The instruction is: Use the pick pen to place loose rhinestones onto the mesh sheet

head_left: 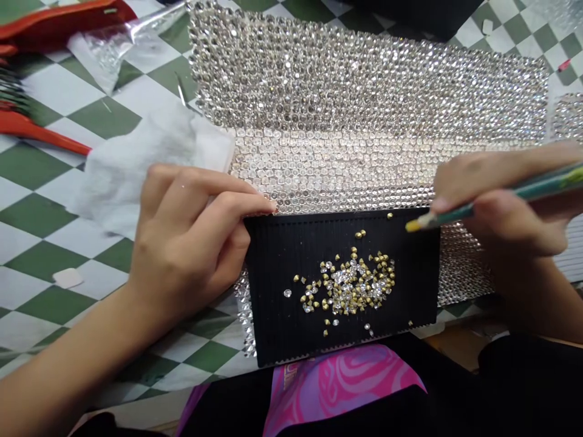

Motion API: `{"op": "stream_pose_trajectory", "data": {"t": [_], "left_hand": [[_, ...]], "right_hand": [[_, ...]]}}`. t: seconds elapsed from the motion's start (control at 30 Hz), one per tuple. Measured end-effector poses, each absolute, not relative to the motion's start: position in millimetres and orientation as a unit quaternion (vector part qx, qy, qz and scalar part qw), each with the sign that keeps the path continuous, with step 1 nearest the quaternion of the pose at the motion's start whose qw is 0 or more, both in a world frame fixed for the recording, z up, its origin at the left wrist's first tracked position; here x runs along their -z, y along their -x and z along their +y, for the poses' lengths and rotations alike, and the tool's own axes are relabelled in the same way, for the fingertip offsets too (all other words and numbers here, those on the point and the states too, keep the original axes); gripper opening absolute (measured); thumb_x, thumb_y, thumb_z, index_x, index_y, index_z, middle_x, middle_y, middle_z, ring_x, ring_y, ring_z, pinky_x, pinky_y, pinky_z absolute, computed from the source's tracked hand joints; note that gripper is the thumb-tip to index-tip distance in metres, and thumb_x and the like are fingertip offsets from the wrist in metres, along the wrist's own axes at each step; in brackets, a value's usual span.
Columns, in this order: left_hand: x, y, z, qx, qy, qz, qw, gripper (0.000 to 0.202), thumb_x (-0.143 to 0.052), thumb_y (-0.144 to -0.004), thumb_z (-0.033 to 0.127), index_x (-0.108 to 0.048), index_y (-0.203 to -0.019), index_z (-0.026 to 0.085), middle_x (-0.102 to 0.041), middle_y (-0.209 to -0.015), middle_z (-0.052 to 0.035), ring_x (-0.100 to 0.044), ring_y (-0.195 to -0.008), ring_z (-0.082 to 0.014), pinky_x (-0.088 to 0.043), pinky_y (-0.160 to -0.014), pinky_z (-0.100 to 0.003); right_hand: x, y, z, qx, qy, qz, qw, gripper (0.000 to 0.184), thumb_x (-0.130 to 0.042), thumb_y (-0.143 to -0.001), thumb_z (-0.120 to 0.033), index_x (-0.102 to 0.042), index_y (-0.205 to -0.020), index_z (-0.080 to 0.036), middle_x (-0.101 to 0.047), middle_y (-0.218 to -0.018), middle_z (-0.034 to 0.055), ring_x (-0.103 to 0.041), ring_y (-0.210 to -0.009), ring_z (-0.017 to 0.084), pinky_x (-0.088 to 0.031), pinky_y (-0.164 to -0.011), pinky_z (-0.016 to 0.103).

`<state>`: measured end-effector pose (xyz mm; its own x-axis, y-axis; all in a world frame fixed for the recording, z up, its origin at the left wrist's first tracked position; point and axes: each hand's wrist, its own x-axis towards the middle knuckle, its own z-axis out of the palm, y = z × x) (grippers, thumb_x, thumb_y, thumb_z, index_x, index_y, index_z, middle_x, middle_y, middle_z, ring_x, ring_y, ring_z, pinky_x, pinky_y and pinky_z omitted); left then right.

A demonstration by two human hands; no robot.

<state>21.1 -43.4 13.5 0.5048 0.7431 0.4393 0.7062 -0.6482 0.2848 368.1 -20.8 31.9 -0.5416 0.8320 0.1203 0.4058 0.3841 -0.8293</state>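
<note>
This is a craft workspace, at home or in a workshop I cannot tell: a bench [31,165] with green-and-white checked covering carries a flat black ribbed tray [285,337] of loose gold-backed clear rhinestones [359,291], a silver rhinestone-studded sheet [364,85] beyond the tray.

Green-and-white diamond checks on the surface [31,165]; silver, glittering rows across the rhinestone mesh [364,85] at twelve o'clock; ribbed black tray [282,315], gold-and-clear rhinestones [359,285]; teal pen [455,215], yellow-tipped, at three; red handles [68,25] at ten; pink-and-purple swirls on the cloth [346,382] at five
</note>
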Motion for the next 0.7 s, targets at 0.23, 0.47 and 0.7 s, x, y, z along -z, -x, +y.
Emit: {"op": "stream_pose_trajectory", "data": {"t": [0.23,0.47,0.7], "left_hand": [[-15,-22,-45,-0.27,-0.865,0.42,0.048,0.03,-0.053,-0.086,0.006,-0.067,-0.107,0.023,-0.067,-0.104,-0.0017,-0.055,-0.098,-0.0127,-0.046,-0.093,-0.032],[-14,-20,-46,-0.266,-0.865,0.423,0.044,0.031,-0.052,-0.086,0.007,-0.066,-0.108,0.024,-0.068,-0.105,-0.0008,-0.056,-0.099,-0.0132,-0.047,-0.092,-0.033],[-15,-21,-45,-0.261,-0.863,0.431,0.049,0.032,-0.052,-0.087,0.008,-0.066,-0.108,0.026,-0.069,-0.106,0.0005,-0.057,-0.099,-0.0121,-0.048,-0.092,-0.032]], "right_hand": [[-73,-341,-28,-0.438,0.287,-0.813,0.254,0.01,-0.064,-0.097,-0.02,-0.071,-0.09,-0.017,-0.067,-0.068,0.0002,-0.066,-0.063,0.009,-0.051,-0.056,0.021],[-73,-333,-32,-0.446,0.249,-0.822,0.253,0.008,-0.066,-0.093,-0.011,-0.073,-0.096,-0.013,-0.074,-0.078,0.0058,-0.07,-0.071,0.012,-0.054,-0.062,0.025],[-80,-332,-33,-0.436,0.289,-0.822,0.225,0.011,-0.062,-0.096,-0.012,-0.071,-0.089,-0.016,-0.069,-0.072,0.0025,-0.066,-0.066,0.01,-0.052,-0.061,0.024]]}}
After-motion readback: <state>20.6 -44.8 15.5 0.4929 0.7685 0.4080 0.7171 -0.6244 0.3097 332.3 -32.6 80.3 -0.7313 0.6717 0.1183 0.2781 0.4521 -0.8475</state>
